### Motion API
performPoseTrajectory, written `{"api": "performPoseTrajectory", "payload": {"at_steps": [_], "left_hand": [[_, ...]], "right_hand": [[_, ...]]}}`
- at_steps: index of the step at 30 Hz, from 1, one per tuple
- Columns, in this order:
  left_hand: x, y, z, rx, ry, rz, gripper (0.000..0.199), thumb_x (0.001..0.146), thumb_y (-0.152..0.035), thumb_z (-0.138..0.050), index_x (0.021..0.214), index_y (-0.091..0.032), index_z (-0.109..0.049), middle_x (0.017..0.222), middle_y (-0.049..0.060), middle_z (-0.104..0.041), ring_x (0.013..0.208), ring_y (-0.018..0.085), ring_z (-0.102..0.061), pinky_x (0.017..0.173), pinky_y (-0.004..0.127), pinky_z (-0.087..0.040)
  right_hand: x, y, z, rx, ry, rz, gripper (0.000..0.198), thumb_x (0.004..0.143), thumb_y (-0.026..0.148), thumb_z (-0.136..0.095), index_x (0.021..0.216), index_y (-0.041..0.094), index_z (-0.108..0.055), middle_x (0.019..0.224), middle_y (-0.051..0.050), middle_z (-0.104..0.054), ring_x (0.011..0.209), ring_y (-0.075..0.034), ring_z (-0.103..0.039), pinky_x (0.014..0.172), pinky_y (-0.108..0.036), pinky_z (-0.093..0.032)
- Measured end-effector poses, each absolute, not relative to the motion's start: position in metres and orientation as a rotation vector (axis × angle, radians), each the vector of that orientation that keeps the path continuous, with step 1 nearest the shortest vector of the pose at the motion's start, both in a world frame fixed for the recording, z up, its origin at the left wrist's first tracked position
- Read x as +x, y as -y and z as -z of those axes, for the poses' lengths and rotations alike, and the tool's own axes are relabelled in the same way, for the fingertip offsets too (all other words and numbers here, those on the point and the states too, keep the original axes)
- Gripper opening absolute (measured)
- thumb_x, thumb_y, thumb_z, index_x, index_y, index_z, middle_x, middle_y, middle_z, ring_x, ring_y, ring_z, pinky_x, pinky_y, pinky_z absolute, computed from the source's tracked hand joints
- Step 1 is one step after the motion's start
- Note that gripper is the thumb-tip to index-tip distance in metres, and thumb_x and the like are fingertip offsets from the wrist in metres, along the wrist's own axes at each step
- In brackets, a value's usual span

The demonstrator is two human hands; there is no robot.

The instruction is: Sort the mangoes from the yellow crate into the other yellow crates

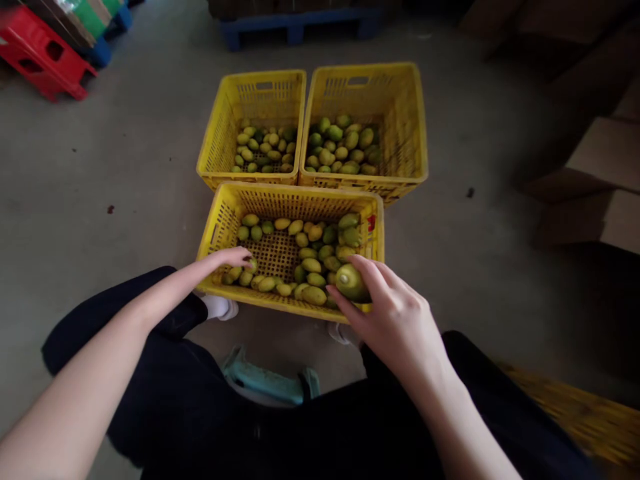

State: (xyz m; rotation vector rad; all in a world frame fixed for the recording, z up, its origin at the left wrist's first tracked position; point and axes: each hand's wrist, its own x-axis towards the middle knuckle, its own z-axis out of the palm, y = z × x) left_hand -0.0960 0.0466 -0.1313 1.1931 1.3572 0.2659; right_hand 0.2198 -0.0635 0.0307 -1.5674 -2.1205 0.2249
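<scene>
My right hand is wrapped around a large yellow-green lemon, raised over the right front corner of the near yellow crate. The lemon's pointed end faces up toward me. Inside the same crate, at the left, my left hand has its fingers closed on a smaller green lemon, partly hidden by the fingertips. Green and yellow lemons lie along the crate's walls and are heaped in its right half. Its slotted floor shows in the middle.
Two more yellow crates, a left one and a right one, stand against the near crate's far side with lemons inside. A blue pallet lies beyond. There is a red stool far left, and cardboard boxes stand at right.
</scene>
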Motion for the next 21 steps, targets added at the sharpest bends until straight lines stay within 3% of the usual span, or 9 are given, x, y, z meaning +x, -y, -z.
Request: {"api": "performPoseTrajectory", "payload": {"at_steps": [2, 5, 8, 12, 17, 21], "left_hand": [[-0.086, -0.060, 0.102, 1.207, -1.266, -0.154, 0.021, 0.064, -0.025, -0.080, 0.079, -0.013, -0.070, 0.069, 0.000, -0.070, 0.071, 0.014, -0.062, 0.072, 0.021, -0.046], [-0.071, -0.062, 0.043, 1.124, -1.011, -0.171, 0.034, 0.077, -0.035, -0.069, 0.104, -0.014, -0.069, 0.100, 0.009, -0.073, 0.090, 0.020, -0.067, 0.083, 0.031, -0.049], [-0.056, -0.043, -0.013, 1.109, -0.848, -0.316, 0.040, 0.083, -0.041, -0.057, 0.107, -0.010, -0.067, 0.103, 0.012, -0.071, 0.092, 0.021, -0.067, 0.086, 0.035, -0.050], [-0.042, -0.012, -0.050, 1.064, -0.816, -0.482, 0.041, 0.077, -0.041, -0.067, 0.106, -0.012, -0.066, 0.102, 0.012, -0.071, 0.091, 0.022, -0.067, 0.084, 0.034, -0.052], [-0.030, 0.013, -0.045, 0.748, -0.764, -0.864, 0.045, 0.076, -0.047, -0.071, 0.109, -0.018, -0.061, 0.100, 0.009, -0.071, 0.091, 0.022, -0.068, 0.088, 0.041, -0.053], [-0.026, 0.018, -0.038, 0.638, -0.750, -1.019, 0.041, 0.080, -0.050, -0.067, 0.104, -0.017, -0.065, 0.105, 0.009, -0.069, 0.092, 0.019, -0.066, 0.085, 0.032, -0.054]], "right_hand": [[0.219, 0.060, -0.025, -1.622, 2.006, -0.337, 0.037, 0.085, 0.039, -0.060, 0.114, 0.018, -0.050, 0.101, -0.013, -0.070, 0.082, -0.027, -0.070, 0.066, -0.037, -0.056], [0.213, 0.054, -0.020, -1.616, 1.780, -0.637, 0.041, 0.079, 0.043, -0.064, 0.107, 0.020, -0.045, 0.092, -0.010, -0.068, 0.075, -0.025, -0.068, 0.064, -0.037, -0.053], [0.201, 0.053, -0.023, -1.434, 1.572, -1.050, 0.043, 0.072, 0.046, -0.070, 0.098, 0.024, -0.043, 0.088, -0.005, -0.064, 0.073, -0.020, -0.064, 0.063, -0.033, -0.052], [0.186, 0.058, -0.037, -1.110, 1.315, -1.477, 0.047, 0.067, 0.046, -0.075, 0.094, 0.027, -0.042, 0.085, 0.001, -0.060, 0.074, -0.017, -0.060, 0.065, -0.031, -0.052], [0.173, 0.061, -0.049, -1.070, 1.201, -1.549, 0.049, 0.065, 0.045, -0.077, 0.094, 0.027, -0.043, 0.085, 0.002, -0.059, 0.072, -0.016, -0.059, 0.065, -0.032, -0.054], [0.167, 0.056, -0.042, -1.107, 1.224, -1.455, 0.043, 0.070, 0.043, -0.074, 0.098, 0.027, -0.047, 0.090, 0.001, -0.061, 0.078, -0.017, -0.061, 0.073, -0.033, -0.054]]}}
